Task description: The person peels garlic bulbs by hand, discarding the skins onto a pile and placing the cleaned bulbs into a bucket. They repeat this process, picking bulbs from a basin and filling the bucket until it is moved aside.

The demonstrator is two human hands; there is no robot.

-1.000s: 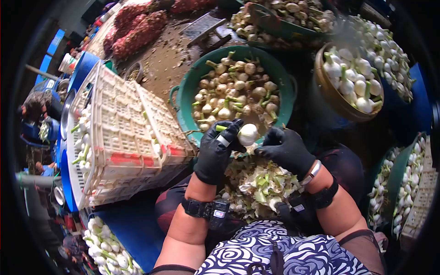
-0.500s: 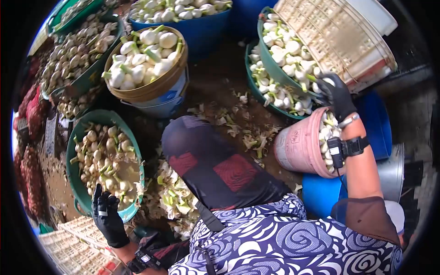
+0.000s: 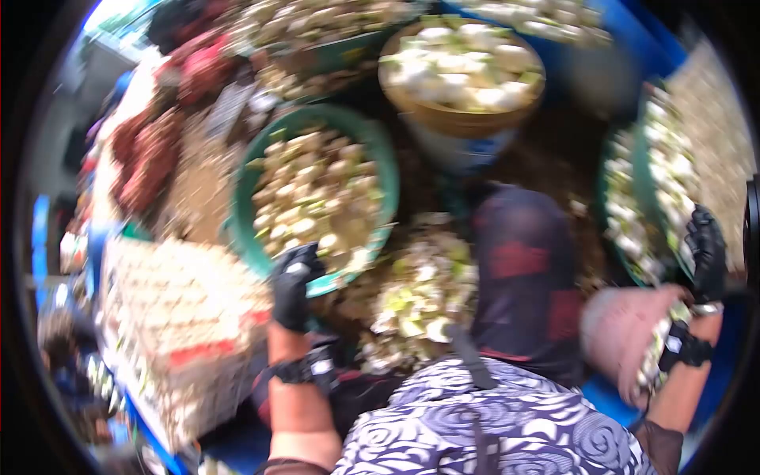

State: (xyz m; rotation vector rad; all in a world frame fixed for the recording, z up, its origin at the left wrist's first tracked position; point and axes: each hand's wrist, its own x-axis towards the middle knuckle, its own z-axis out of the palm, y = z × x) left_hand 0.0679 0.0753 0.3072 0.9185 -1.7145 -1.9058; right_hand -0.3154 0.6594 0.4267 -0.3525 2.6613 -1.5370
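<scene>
Two hands (image 3: 298,285) (image 3: 707,252), one pink bucket (image 3: 621,336)

Smooth plastic green basin (image 3: 389,162), papery-skinned bulbs (image 3: 313,178), matt plastic pink bucket (image 3: 613,328), rough latticed plastic crate (image 3: 182,277), matt black gloves (image 3: 292,293), shiny metal bracelet (image 3: 705,309), printed cloth top (image 3: 483,419), papery peelings (image 3: 419,297), dark cloth trousers (image 3: 522,293), rough-looking red sacks (image 3: 149,162)

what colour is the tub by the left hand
Green; the tub by the left hand shows best in the head view, though blurred.
</scene>
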